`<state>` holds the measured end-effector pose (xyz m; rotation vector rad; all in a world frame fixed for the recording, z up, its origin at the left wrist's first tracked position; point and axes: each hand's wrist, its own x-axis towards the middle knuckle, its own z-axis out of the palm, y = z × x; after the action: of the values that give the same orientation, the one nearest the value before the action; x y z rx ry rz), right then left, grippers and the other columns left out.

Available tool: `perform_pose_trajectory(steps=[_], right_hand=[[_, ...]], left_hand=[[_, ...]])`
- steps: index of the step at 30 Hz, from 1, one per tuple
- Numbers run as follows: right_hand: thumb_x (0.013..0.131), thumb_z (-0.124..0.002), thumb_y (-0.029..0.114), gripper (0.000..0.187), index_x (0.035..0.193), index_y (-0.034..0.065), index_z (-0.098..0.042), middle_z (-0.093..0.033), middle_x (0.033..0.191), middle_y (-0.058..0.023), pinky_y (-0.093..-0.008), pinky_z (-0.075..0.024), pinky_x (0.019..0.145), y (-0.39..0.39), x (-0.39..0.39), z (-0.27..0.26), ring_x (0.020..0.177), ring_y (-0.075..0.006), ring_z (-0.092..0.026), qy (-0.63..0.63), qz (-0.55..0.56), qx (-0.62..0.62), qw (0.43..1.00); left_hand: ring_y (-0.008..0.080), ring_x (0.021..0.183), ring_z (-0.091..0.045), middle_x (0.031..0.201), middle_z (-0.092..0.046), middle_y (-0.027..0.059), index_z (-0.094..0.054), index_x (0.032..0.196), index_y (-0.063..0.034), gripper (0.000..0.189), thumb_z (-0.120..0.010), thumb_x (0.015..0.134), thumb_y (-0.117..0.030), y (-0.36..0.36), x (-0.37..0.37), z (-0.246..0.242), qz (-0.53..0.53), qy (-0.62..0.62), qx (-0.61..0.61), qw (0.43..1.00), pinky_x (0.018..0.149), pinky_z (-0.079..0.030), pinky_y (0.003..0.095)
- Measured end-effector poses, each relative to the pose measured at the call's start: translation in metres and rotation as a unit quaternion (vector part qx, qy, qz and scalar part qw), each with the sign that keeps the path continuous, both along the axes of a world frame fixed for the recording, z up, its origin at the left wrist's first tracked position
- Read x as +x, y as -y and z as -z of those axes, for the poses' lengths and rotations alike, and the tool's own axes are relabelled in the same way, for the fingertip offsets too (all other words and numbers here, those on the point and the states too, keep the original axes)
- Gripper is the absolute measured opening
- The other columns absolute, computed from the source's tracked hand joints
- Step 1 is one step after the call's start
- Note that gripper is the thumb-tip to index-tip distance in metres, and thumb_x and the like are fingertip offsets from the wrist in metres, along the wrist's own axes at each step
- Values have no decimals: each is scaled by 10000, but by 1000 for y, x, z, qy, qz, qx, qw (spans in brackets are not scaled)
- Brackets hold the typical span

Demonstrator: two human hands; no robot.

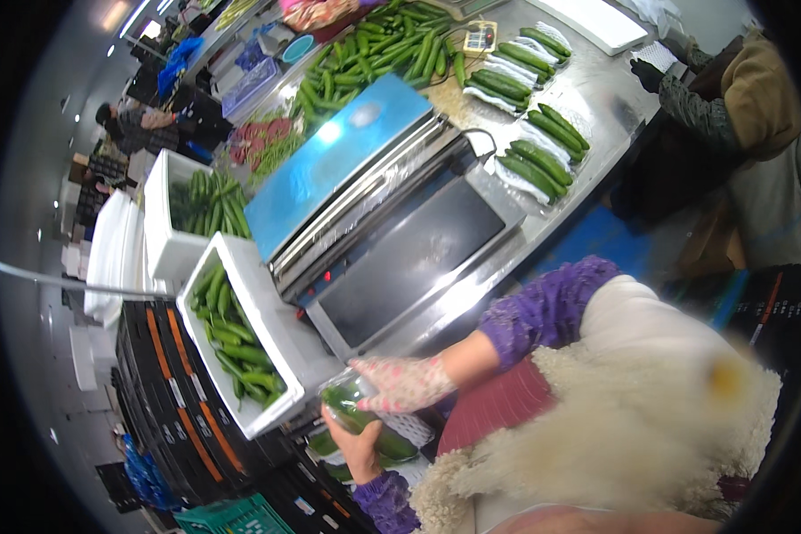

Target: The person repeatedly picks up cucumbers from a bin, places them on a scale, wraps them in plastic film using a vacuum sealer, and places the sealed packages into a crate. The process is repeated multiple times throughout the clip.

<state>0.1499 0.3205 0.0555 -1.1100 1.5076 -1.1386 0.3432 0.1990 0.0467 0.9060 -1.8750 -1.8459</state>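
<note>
A bundle of cucumbers (394,442) with clear film at its end and white foam netting (410,427) beside it lies between both hands, near the bottom centre. My left hand (357,440), bare, grips its lower side with thumb and fingers. My right hand (407,385), in a white glove with pink pattern, presses on the film-covered end from above. Just beyond the hands is a film-wrapping machine with a dark flat plate (414,267) and a blue cover (340,153). More cucumbers lie below the bundle, partly hidden.
White foam boxes (240,263) of cucumbers stand left of the machine, near stacked black crates (153,380). A green crate (240,517) is at bottom left. Cucumber bundles on netting (500,83) and a loose pile (374,47) cover the far steel table. Co-workers stand right and far left.
</note>
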Motion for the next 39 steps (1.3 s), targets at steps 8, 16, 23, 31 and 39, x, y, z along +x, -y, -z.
perform_pose_trajectory(steps=[8, 16, 23, 31, 39], right_hand=[[982, -617, 227, 623, 1491, -15, -350, -548, 1364, -210, -383, -432, 1087, -65, -149, 11, 1271, -260, -544, 111, 160, -173, 966], [992, -590, 1, 603, 1538, 19, -336, -599, 1327, -95, -319, -514, 1000, -51, -245, 20, 1154, -161, -615, 309, 272, -211, 887], [975, -671, 133, 317, 1278, 39, -667, -681, 1175, -111, -329, -526, 961, -94, -317, 37, 1087, -210, -657, -4, 363, -143, 921], [835, -688, 77, 323, 1155, 95, -726, -678, 1038, -124, -436, -532, 856, -82, -403, 40, 964, -320, -658, -536, 128, -29, 834], [862, -647, 162, 169, 995, 134, -748, -692, 902, -80, -417, -538, 744, -26, -409, 40, 837, -284, -681, -547, -76, -72, 830]], left_hand=[[233, 1210, -582, 1335, -566, 134, -349, 1499, 13, 1146, -964, 571, -261, 21, -230, -44, 260, 55, -85, 960, 1057, -463, 362], [225, 1202, -582, 1290, -614, 142, -423, 1463, 13, 1091, -951, 561, -300, 62, -432, -116, 470, 168, -338, 798, 1077, -432, 341], [224, 1172, -574, 1253, -620, 122, -453, 1446, -11, 1011, -949, 592, -227, 108, -534, -84, 554, 201, -231, 774, 1057, -434, 338], [247, 1199, -585, 1284, -627, 136, -409, 1504, -59, 1091, -977, 588, -223, 163, -578, -26, 623, 249, -135, 729, 1064, -455, 360], [406, 1399, -354, 1512, -336, 244, -408, 1551, -134, 1147, -933, 616, -543, 177, -564, -25, 583, 235, -398, 668, 1164, -340, 484]])
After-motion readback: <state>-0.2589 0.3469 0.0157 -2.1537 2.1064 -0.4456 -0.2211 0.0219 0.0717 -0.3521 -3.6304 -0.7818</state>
